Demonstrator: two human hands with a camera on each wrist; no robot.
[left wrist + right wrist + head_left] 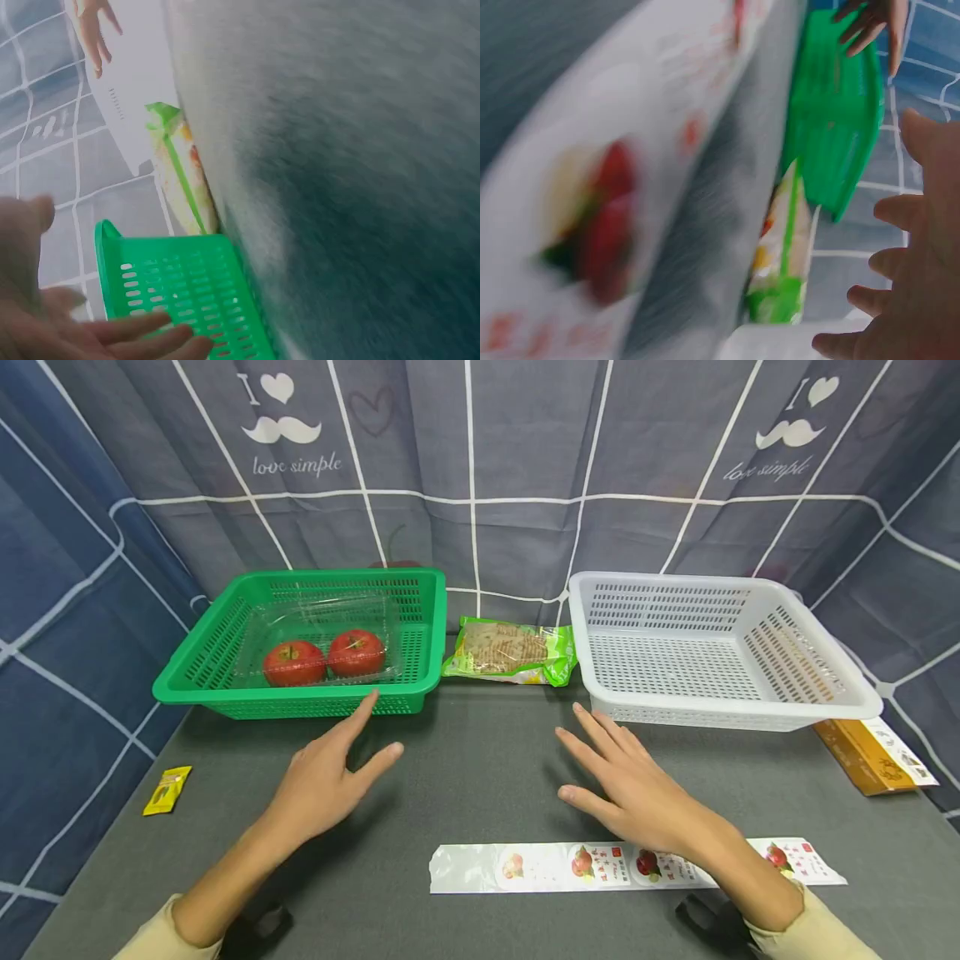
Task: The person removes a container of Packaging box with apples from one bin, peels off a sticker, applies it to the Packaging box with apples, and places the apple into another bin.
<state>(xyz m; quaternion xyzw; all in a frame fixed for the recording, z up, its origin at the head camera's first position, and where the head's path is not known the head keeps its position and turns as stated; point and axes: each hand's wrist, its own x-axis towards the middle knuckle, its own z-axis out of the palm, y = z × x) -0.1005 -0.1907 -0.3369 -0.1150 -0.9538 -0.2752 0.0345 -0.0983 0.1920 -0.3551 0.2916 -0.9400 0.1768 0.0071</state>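
Note:
My left hand (318, 785) hovers before the green basket (300, 695), index finger and thumb stretched out, nothing held. Inside that basket lies a clear plastic box (322, 610) with two red apples, one apple (295, 663) left of the other (356, 652). Above the table and in front of the white basket (720, 710), my right hand (637, 793) is spread with its fingers apart, holding nothing. Beneath the right forearm runs a strip of fruit stickers (540, 867), partly covered by it. Between the baskets sits a green-and-clear food packet (506, 650).
A small yellow sachet (167, 791) lies at the table's left side. At the right, an orange-brown box (870, 756) is partly hidden by the white basket. A grey checked curtain (525, 460) hangs behind and along both sides.

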